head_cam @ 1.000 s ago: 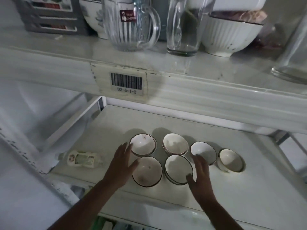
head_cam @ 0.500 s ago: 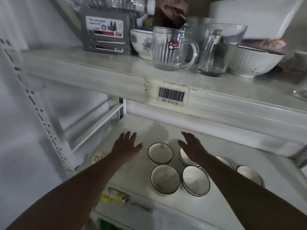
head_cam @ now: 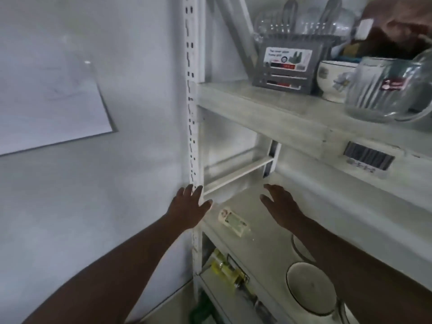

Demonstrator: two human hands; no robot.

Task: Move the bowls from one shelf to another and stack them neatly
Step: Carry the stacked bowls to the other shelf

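On the middle shelf (head_cam: 264, 232) a small white bowl with a dark rim (head_cam: 311, 287) sits near the front, beside my right forearm. Behind it a second bowl (head_cam: 298, 246) shows only its left edge; my arm hides the others. My right hand (head_cam: 280, 204) hovers over the shelf's left part with fingers spread, holding nothing. My left hand (head_cam: 189, 206) is raised in front of the rack's perforated white post (head_cam: 192, 113), fingers straight, also with nothing in it.
A small white bottle (head_cam: 232, 220) lies on the middle shelf between my hands. The upper shelf (head_cam: 280, 113) carries a grey box (head_cam: 287, 64), a flowered bowl (head_cam: 334, 80) and a ribbed glass jug (head_cam: 383, 87). A yellow bottle (head_cam: 225, 270) lies on the shelf below. The wall is at left.
The view has swung left, so most bowls have slid out of sight at the lower right. Both hands have lifted away from the bowls toward the shelf's left end.
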